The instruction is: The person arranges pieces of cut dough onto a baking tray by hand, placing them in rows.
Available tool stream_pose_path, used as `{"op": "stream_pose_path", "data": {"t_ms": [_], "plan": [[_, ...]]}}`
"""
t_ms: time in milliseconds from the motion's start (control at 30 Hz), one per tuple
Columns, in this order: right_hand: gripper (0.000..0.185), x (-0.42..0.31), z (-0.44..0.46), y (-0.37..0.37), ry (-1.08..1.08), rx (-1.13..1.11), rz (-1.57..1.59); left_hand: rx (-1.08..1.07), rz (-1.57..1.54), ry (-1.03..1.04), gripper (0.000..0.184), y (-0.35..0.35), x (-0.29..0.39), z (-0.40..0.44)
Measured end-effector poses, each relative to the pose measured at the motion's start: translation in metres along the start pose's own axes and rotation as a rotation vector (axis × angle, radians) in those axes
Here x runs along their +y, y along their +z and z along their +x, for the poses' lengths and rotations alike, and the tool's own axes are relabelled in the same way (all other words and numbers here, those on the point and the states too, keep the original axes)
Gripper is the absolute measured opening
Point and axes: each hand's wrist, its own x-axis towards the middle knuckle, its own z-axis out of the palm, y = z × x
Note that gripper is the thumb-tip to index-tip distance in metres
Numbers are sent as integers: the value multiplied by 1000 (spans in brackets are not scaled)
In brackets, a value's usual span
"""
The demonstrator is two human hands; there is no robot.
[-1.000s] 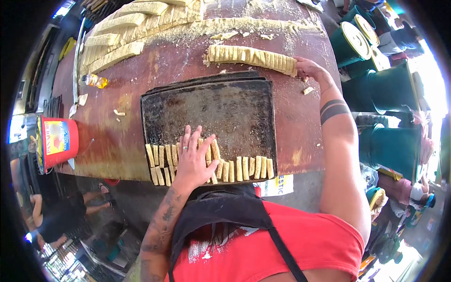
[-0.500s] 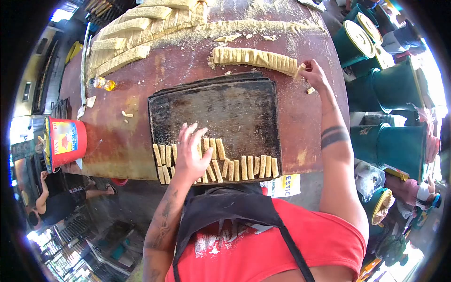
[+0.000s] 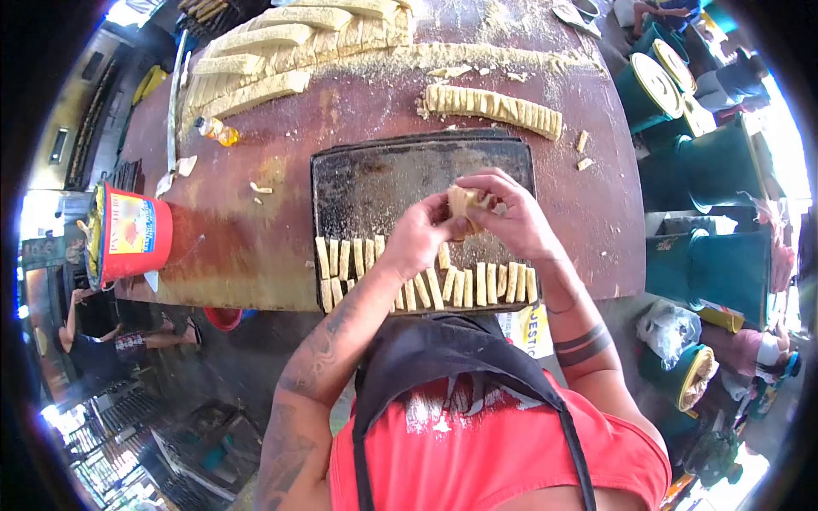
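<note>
My left hand (image 3: 419, 238) and my right hand (image 3: 511, 215) meet over a dark baking tray (image 3: 375, 183). Between their fingers are a few cut dough sticks (image 3: 463, 201), pinched by both hands; how many is hard to see. Below, rows of dough sticks (image 3: 481, 283) lie along the tray's near side, some hidden by my left forearm. Beyond the tray's far right corner rests a sliced dough strip (image 3: 494, 109), with two loose dough pieces (image 3: 584, 149) off its right end.
Long dough strips (image 3: 256, 64) are stacked at the back left, beside a long metal blade (image 3: 177, 106). A small bottle (image 3: 216, 131) with yellow liquid and a red bucket (image 3: 141, 237) stand on the left. Green bins (image 3: 707, 255) line the right side. Other people are in the background.
My right hand has come from the end of the sliced strip to the tray, bringing dough sticks. My left hand has lifted from the rows and joined it.
</note>
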Motion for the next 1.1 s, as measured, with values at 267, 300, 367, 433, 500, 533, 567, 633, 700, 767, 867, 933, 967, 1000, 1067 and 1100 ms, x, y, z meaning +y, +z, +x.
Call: {"op": "stream_pose_path", "data": {"t_ms": [267, 300, 367, 433, 500, 533, 567, 633, 700, 767, 867, 933, 967, 1000, 1067, 1100], "plan": [[24, 24, -14, 57, 147, 251, 367, 66, -256, -143, 33, -30, -25, -21], [24, 26, -15, 57, 168, 238, 450, 77, -145, -183, 38, -36, -27, -24], [23, 29, -18, 56, 231, 225, 483, 101, -28, -160, 36, -47, -35, -34], [24, 36, -25, 61, 329, 223, 393, 150, 13, -146, 32, -51, -36, -44], [24, 38, -28, 65, 402, 153, 103, 182, -35, -120, 30, -58, -37, -48], [24, 36, -29, 68, 435, 117, -41, 198, -56, -107, 30, -61, -35, -50], [23, 33, -30, 72, 381, 129, -112, 178, -64, -111, 29, -64, -32, -51], [22, 44, -36, 75, 232, 159, -176, 201, -85, -121, 28, -64, -29, -53], [26, 44, -37, 67, 154, 173, -182, 197, -104, -99, 29, -67, -33, -53], [26, 32, -38, 55, 393, 124, -117, 217, -79, -148, 30, -65, -26, -56], [26, 33, -36, 49, 340, 79, -174, 207, -66, -189, 33, -61, -25, -54], [26, 54, -38, 50, 228, 44, -239, 210, -106, -209, 34, -57, -27, -51], [23, 61, -40, 50, 94, 87, -318, 211, -128, -206, 36, -55, -29, -50], [22, 57, -40, 46, 154, 96, -272, 194, -149, -209, 37, -54, -28, -49], [20, 38, -40, 36, 281, 119, -167, 156, -184, -228, 38, -51, -24, -47], [19, 29, -38, 31, 335, 111, -131, 141, -211, -235, 38, -49, -23, -45]]}}
